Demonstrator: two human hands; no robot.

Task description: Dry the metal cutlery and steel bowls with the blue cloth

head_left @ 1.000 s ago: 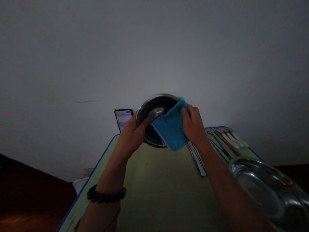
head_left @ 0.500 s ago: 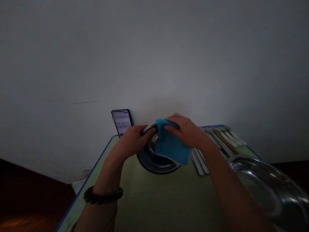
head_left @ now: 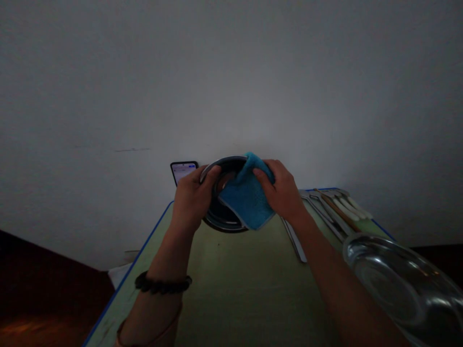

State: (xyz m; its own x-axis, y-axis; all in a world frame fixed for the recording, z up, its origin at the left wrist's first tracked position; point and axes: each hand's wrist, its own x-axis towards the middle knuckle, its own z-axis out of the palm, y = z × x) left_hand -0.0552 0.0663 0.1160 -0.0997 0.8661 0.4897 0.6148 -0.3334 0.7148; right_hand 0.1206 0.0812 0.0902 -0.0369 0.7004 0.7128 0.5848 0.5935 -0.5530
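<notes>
A round metal bowl, dark inside with a shiny rim, is held up over the table and tilted so its inside faces me. My left hand grips its left rim, thumb on the inner side. My right hand is closed on a blue cloth at the bowl's right rim. The cloth drapes over the rim and covers much of the right part of the inside. The fingers of both hands behind the bowl are hidden.
A phone leans against the wall behind my left hand. On the right of the green table lie metal utensils and several white-handled pieces. A large shiny metal basin stands at the right front.
Both hands have lifted the bowl a little and tipped it more towards me. The right hand and cloth have shifted up along the rim. The bowl now covers part of the phone's surroundings.
</notes>
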